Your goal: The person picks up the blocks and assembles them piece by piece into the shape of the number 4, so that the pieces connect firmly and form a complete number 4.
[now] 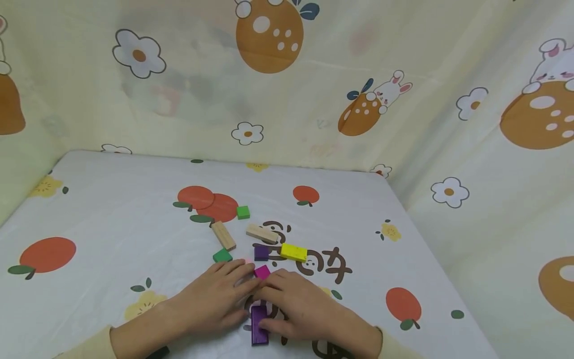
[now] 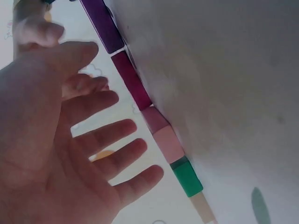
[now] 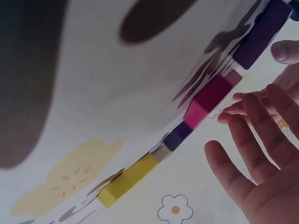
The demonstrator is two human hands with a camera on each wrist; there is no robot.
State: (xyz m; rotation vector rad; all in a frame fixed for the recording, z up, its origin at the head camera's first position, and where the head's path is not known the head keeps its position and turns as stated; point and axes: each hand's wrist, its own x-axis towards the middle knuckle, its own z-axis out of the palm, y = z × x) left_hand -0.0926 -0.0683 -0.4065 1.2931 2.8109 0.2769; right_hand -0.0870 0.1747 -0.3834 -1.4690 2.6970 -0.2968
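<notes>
My left hand (image 1: 219,296) and right hand (image 1: 302,304) hover close together over the toy blocks, fingertips nearly meeting beside a magenta block (image 1: 262,272). In the left wrist view the left fingers (image 2: 119,158) are extended, with nothing between them. The right fingers (image 3: 240,149) also look spread and hold nothing in the right wrist view. A long purple block (image 1: 259,331) lies between the hands; the right thumb overlaps its edge, but contact cannot be told. The left hand mostly hides a pink block (image 2: 169,143) from the head view, beside a dark green block (image 1: 222,256).
Beyond the hands lie a small purple block (image 1: 261,253), a yellow block (image 1: 294,252), a bright green block (image 1: 243,212) and two plain wooden blocks, one left (image 1: 223,235) and one right (image 1: 262,234). A patterned white cloth (image 1: 112,214) covers the table; printed curtains (image 1: 197,99) hang behind it.
</notes>
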